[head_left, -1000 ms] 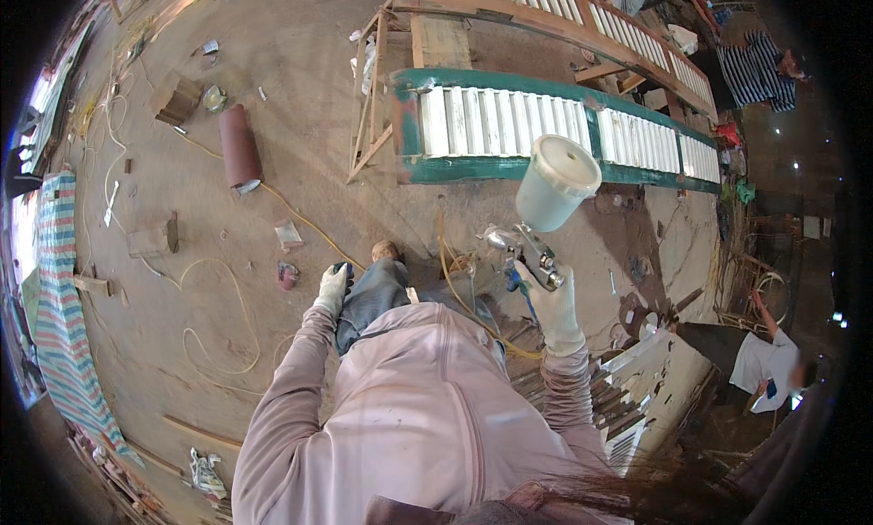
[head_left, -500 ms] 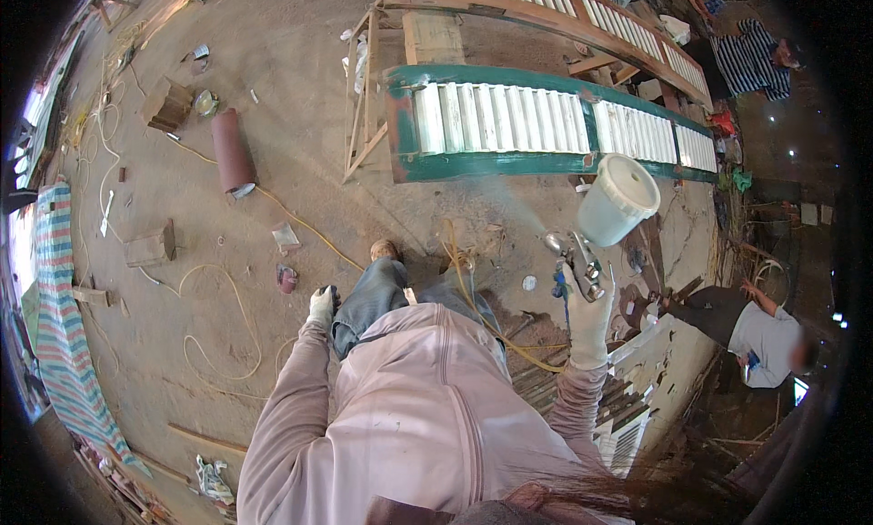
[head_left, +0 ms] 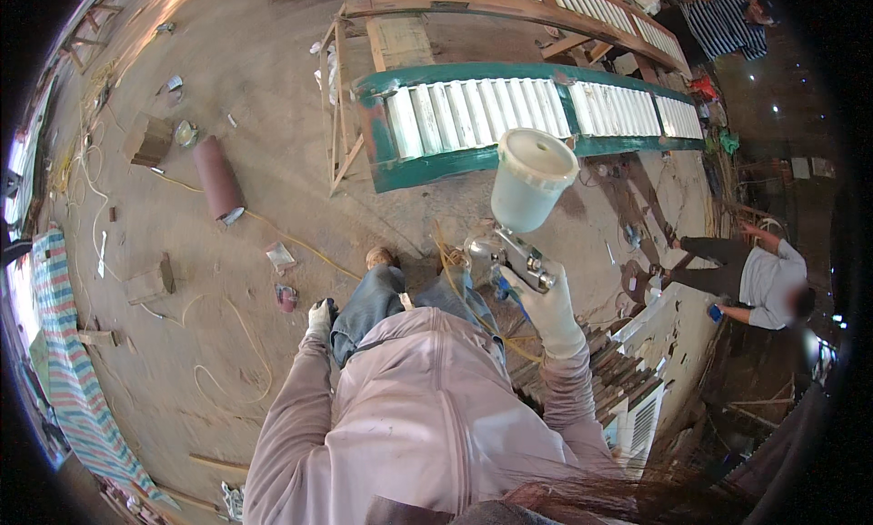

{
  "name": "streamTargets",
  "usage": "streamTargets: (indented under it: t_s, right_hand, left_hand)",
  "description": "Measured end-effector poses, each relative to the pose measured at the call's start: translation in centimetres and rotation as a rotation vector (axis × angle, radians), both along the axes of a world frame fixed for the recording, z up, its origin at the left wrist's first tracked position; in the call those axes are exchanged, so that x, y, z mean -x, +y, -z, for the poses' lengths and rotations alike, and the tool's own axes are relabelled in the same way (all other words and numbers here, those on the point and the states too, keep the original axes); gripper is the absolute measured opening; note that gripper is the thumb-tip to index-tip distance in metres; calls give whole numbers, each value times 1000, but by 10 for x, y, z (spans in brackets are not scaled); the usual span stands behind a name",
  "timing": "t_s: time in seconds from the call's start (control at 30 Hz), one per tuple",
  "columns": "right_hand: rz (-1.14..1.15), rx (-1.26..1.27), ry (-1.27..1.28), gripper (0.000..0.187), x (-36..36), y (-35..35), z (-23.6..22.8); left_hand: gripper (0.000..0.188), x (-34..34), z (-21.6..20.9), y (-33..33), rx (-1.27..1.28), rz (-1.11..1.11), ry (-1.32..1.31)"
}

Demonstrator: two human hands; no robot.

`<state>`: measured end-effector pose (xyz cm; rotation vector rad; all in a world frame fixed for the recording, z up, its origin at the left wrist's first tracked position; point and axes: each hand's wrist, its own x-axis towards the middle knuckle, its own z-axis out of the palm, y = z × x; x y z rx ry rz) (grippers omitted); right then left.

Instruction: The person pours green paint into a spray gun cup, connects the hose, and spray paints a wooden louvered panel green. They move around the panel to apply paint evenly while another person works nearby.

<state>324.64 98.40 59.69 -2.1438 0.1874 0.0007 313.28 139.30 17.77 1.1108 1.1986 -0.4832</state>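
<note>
My right hand (head_left: 551, 318), in a pale glove, is wrapped round a metal spray gun (head_left: 520, 260). A translucent whitish paint cup (head_left: 530, 190) with a lid sits on the gun, tilted. Beyond it stands a shutter panel with a green frame (head_left: 427, 175) and white slats (head_left: 482, 114); the cup overlaps its lower edge in the view. Beside my left thigh hangs my gloved left hand (head_left: 319, 320), fingers curled, with a small dark blue patch at the fingertips that I cannot make out.
A brown-framed shutter (head_left: 509, 12) stands behind on a wooden stand (head_left: 338, 116). A yellow hose (head_left: 305, 243) crosses the floor near my feet. Left lie a reddish-brown cylinder (head_left: 218, 181), blocks (head_left: 150, 284) and a striped sheet (head_left: 68, 352). At right is another person (head_left: 768, 284).
My right hand has swung the spray gun and its cup left and nearer my body's midline. The faint mist before the nozzle no longer shows. My left hand stays by the thigh.
</note>
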Motion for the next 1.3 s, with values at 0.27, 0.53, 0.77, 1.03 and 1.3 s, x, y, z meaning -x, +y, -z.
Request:
streamTargets:
  t_s: [0.27,0.53,0.77,1.03,1.3]
  right_hand:
    - [267,-84,40,27,-24,-27,-15]
    - [561,86,74,47,-17,-84,-11]
    - [602,442,-98,51,-11,-91,-11]
    - [314,-146,37,22,-13,-53,-40]
    - [259,-75,155,36,-29,-52,-7]
  left_hand:
    - [17,-35,-11,-3,60,70,-36]
    - [13,-26,-8,11,45,81,6]
    - [14,-33,-7,19,145,97,7]
    - [13,-64,-21,7,67,187,65]
    - [11,-89,-31,-6,62,202,57]
